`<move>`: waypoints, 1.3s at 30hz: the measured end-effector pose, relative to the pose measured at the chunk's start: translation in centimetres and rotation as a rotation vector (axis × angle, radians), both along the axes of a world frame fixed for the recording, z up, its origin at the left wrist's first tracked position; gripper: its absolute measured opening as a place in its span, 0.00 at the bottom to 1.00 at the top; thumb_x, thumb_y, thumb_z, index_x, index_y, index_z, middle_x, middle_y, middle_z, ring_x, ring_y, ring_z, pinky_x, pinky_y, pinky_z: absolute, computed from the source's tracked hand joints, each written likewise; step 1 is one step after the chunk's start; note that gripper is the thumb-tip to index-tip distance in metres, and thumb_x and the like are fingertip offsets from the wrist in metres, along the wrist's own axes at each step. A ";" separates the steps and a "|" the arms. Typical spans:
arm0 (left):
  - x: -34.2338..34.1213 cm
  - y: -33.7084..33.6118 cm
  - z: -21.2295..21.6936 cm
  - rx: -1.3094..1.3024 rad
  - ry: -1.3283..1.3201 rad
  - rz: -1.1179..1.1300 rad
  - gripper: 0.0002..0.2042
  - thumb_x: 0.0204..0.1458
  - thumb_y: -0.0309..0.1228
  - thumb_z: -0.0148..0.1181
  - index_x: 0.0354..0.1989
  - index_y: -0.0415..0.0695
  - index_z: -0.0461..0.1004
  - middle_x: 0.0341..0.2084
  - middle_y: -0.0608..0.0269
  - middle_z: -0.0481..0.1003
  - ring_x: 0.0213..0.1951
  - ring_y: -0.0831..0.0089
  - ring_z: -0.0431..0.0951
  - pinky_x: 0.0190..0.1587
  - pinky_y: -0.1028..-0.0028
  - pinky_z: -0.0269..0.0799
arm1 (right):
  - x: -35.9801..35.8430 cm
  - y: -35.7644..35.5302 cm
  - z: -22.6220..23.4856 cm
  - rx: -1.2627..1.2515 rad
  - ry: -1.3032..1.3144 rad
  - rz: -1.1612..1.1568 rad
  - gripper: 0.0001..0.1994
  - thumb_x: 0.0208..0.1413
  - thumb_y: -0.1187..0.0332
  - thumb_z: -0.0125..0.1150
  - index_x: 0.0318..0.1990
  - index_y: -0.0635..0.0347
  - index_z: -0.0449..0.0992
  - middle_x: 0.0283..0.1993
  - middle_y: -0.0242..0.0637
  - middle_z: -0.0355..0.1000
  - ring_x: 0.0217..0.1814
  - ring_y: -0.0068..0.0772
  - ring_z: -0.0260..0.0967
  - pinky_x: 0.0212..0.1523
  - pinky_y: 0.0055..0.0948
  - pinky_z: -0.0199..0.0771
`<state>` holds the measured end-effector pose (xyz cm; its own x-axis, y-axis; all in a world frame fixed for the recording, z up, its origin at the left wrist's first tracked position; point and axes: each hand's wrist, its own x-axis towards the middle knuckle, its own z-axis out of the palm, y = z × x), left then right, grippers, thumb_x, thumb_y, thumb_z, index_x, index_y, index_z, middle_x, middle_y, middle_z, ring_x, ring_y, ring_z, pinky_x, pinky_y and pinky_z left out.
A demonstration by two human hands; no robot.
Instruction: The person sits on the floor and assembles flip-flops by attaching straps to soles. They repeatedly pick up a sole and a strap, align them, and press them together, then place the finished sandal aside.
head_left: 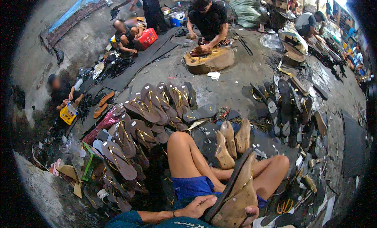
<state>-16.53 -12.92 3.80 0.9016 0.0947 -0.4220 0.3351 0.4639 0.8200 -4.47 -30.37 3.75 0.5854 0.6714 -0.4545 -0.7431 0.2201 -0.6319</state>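
Observation:
A wooden shoe last [238, 196] tilts upright over my lap, with a dark sandal sole [226, 192] lying along its left side and a thin gold strap across its front. My right hand [250, 217] wraps round the heel end of the last from the right. On the other side my left hand [197, 206] has its fingers curled closed against the sole's edge; the fingertips are partly hidden. Beyond my bent legs stand three more wooden lasts [224, 151].
Rows of brown sandals with gold straps [118, 157] lie to the left, and more sandals [284, 98] to the right. A green basket [92, 165] is at the left. Ahead, a person [208, 21] works at a wooden block [210, 63]. Other people sit along both sides.

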 end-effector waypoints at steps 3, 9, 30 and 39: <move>1.9 1.0 8.4 0.043 0.278 -0.012 0.16 0.65 0.37 0.45 0.49 0.38 0.73 0.43 0.65 0.75 0.46 0.77 0.71 0.55 0.73 0.66 | -0.1 -0.2 0.2 -0.006 -0.021 -0.019 0.50 0.35 0.63 0.74 0.66 0.65 0.48 0.60 0.43 0.62 0.61 0.39 0.61 0.61 0.35 0.62; 0.4 2.6 1.8 0.032 0.108 -0.169 0.22 0.63 0.43 0.49 0.58 0.41 0.65 0.53 0.66 0.69 0.50 0.78 0.68 0.54 0.75 0.63 | 1.1 -0.4 1.1 -0.005 -0.055 0.058 0.50 0.36 0.64 0.74 0.66 0.64 0.48 0.60 0.44 0.61 0.62 0.39 0.60 0.61 0.34 0.63; 0.9 7.3 -4.0 0.135 0.006 0.197 0.31 0.52 0.24 0.57 0.66 0.38 0.56 0.60 0.60 0.63 0.61 0.71 0.61 0.65 0.69 0.54 | 0.6 11.2 -9.0 -0.352 -0.493 0.307 0.51 0.42 0.67 0.72 0.65 0.69 0.35 0.60 0.53 0.58 0.60 0.45 0.62 0.60 0.35 0.66; 3.5 9.4 4.9 0.177 -0.262 -0.012 0.39 0.55 0.29 0.61 0.71 0.46 0.44 0.67 0.63 0.52 0.66 0.70 0.54 0.67 0.69 0.49 | 4.4 7.1 -0.9 0.120 -0.328 -0.038 0.47 0.42 0.60 0.75 0.65 0.68 0.51 0.56 0.45 0.66 0.56 0.37 0.66 0.59 0.34 0.65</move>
